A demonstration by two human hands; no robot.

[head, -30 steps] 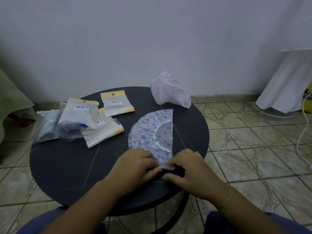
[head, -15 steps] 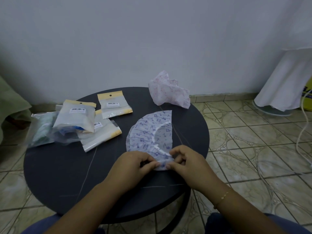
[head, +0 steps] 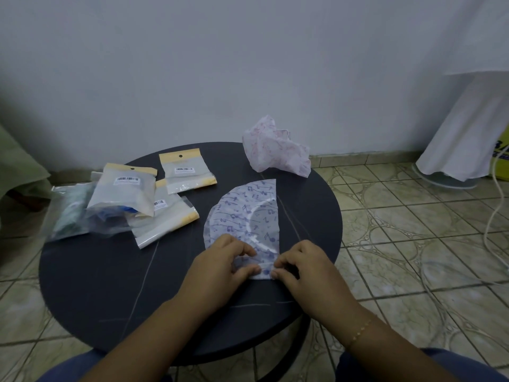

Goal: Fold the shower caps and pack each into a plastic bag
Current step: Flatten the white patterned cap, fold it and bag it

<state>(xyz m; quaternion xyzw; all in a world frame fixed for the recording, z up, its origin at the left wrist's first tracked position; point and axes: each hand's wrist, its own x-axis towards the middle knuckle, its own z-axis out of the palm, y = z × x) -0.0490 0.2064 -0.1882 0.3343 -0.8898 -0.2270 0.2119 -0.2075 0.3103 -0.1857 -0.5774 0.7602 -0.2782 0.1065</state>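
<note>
A white shower cap with purple music notes (head: pixel 245 213) lies folded into a half circle on the round dark table (head: pixel 91 277). My left hand (head: pixel 220 263) and my right hand (head: pixel 305 266) both pinch its near tip, which is lifted slightly and curling back over the cap. A crumpled pink-patterned shower cap (head: pixel 275 150) sits at the table's far edge. Several plastic bags with yellow header strips (head: pixel 184 169) lie at the left, some with caps packed inside (head: pixel 124 194).
Clear bags with greenish and blue contents (head: pixel 71 216) hang over the table's left edge. Tiled floor surrounds the table. A white draped cloth over a stand (head: pixel 468 128) is at the right, with a white cable (head: pixel 493 216) on the floor.
Both hands have lifted the cap's near tip off the table and moved it slightly away from me, starting a fold over the cap.
</note>
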